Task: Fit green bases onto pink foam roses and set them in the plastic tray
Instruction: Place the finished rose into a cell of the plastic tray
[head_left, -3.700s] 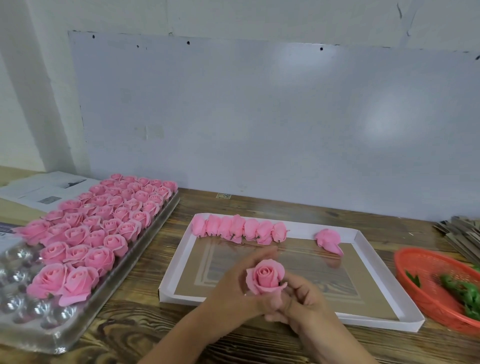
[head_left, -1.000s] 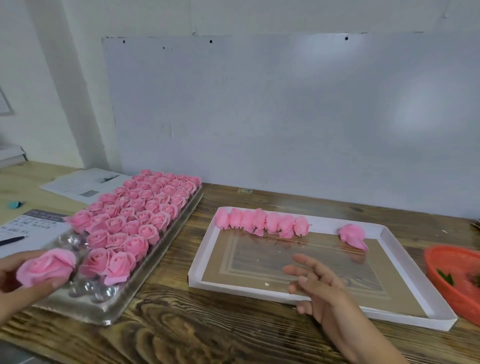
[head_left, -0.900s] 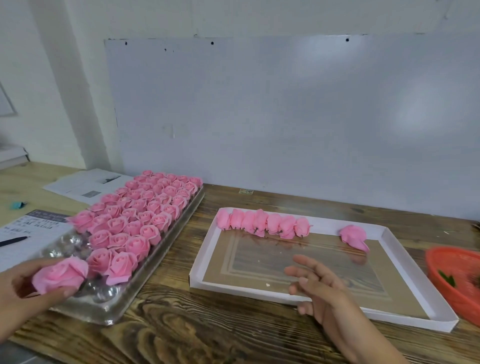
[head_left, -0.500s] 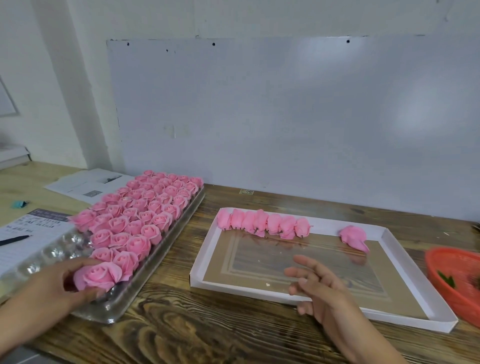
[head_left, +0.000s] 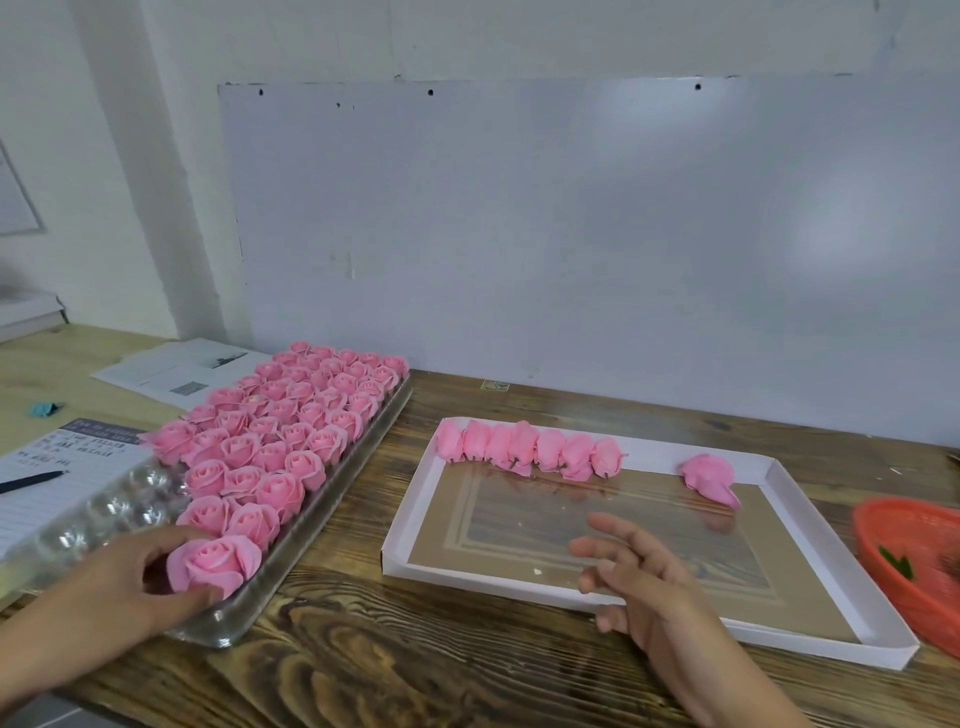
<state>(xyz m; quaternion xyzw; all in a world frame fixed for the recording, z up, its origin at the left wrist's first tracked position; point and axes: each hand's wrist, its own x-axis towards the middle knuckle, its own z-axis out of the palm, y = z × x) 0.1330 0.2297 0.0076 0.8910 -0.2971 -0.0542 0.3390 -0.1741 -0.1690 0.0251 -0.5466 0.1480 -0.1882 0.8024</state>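
Fingers (head_left: 171, 535) of the left hand (head_left: 111, 582) curl around a pink foam rose (head_left: 213, 566) – thumb under its near side, the rest over its far-left side – holding it at the near right corner of the plastic tray (head_left: 311, 512). Just beyond it in the tray stand rows of finished roses (head_left: 291, 415), while the cups on the near left side of the tray show bare clear plastic. To the right of the tray, on the wooden bench (head_left: 363, 665), lies a shallow white box (head_left: 779, 592); a line of bare roses (head_left: 530, 449) rests along its far wall, with one more rose (head_left: 709, 478) apart from them. The right hand (head_left: 644, 577) hovers over the box's near edge – fingers spread and loosely bent, holding nothing. Further right of the tray, beyond the box, an orange basket (head_left: 883, 530) shows green bases (head_left: 896, 560) inside.
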